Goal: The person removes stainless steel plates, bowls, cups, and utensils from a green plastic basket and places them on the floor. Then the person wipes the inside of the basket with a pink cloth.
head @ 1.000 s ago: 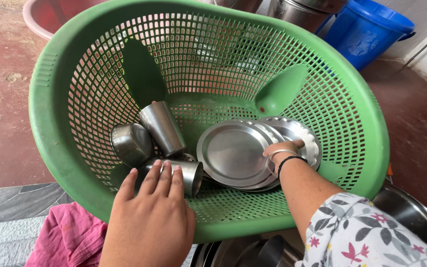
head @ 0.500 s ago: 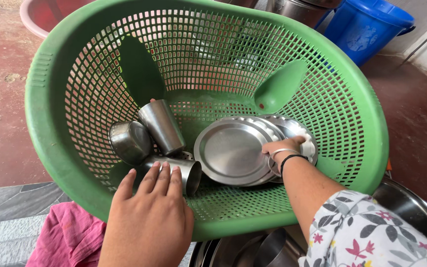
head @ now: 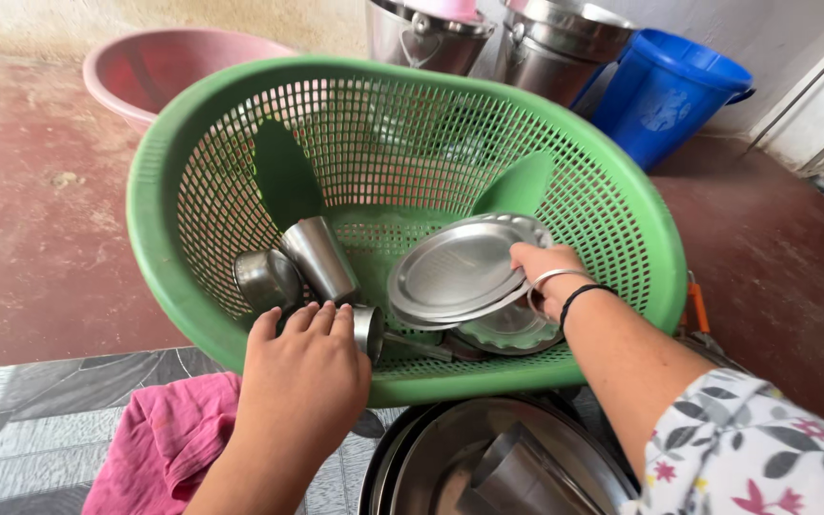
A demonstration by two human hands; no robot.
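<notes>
A patterned grey counter point(head: 40, 420) carried a pink cloth point(head: 159, 448) and a wide steel basin point(head: 450, 458), with the green basket point(head: 159, 248) resting at its far edge. Beyond it, on the red floor point(head: 30, 257), stood a pink tub point(head: 145, 72), two steel pots point(head: 488, 38) and a blue bucket point(head: 665, 95).

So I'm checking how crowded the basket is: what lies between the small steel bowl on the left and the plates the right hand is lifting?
In the head view, an upright steel tumbler stands between the steel bowl and the plates.

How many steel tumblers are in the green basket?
2: one leaning upright tumbler beside the small bowl, one lying tumbler under the left hand. More may be hidden.
</notes>
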